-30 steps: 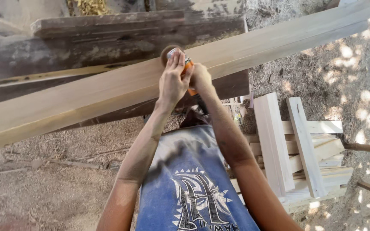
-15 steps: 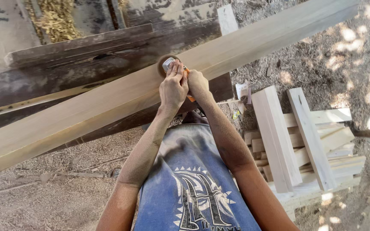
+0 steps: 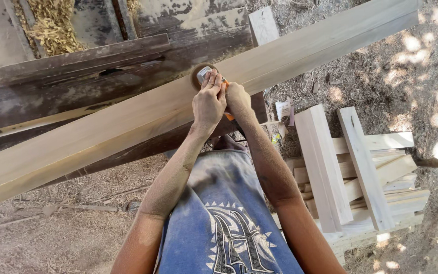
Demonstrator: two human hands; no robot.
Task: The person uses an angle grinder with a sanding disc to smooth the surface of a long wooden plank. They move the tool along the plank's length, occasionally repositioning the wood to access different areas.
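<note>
A long pale plank (image 3: 128, 127) is laid diagonally across the view, from approx. 8 o'clock at the lower left up to 1 o'clock at the upper right, resting on a dark weathered workbench (image 3: 77, 71). At roughly 12 o'clock from the person's torso, a small orange-bodied sander (image 3: 206, 76) w/ a round brown disc is pressed flat against the plank's top face. The left hand (image 3: 208, 104) is clamped over the tool's body, fingers closed over its top; the right hand (image 3: 238, 99) is wrapped tight around the orange grip just beside it, at 3 o'clock from the left. Both hands are touching each other, and both forearms are coated in fine dust. A blue printed shirt (image 3: 224, 213) is seen at 6 o'clock, between the arms. At 3–4 o'clock from the hands, a stack of cut pale boards (image 3: 361, 172) is piled on the ground, two boards lying crosswise over the rest. A heap of yellowish wood shavings (image 3: 54, 25) is seen at 11 o'clock on the bench, behind a dark beam. A short pale offcut (image 3: 263, 25) is propped at 12 o'clock, just beyond the plank. The ground (image 3: 51, 238) is covered w/ sawdust and dappled w/ sunlight toward the right edge.
</note>
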